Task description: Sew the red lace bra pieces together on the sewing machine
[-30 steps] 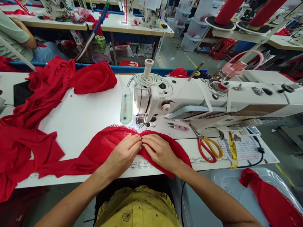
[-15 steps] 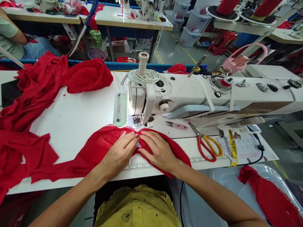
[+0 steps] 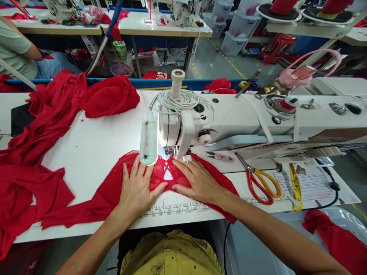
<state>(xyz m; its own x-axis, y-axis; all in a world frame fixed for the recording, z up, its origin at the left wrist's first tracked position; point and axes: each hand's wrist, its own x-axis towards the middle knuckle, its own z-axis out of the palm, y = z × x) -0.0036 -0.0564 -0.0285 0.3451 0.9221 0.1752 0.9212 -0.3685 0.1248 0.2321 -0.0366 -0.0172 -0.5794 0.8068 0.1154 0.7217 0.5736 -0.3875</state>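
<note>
Looks from the wearer's head — forward and down, over the yellow shirt (image 3: 174,254). Takes in left hand (image 3: 136,191), right hand (image 3: 199,181) and sewing machine (image 3: 237,114) from near — and, past the white table (image 3: 103,137), a workbench (image 3: 137,23) farther off along the top.

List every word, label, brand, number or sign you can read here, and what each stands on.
Nothing reads clearly enough to quote.
Ruler strip along the front edge of the table: numerals, too small to read surely.
Paper sheet: lines of writing or print, too blurred.
Yellow measuring tape: markings, too small.
</note>
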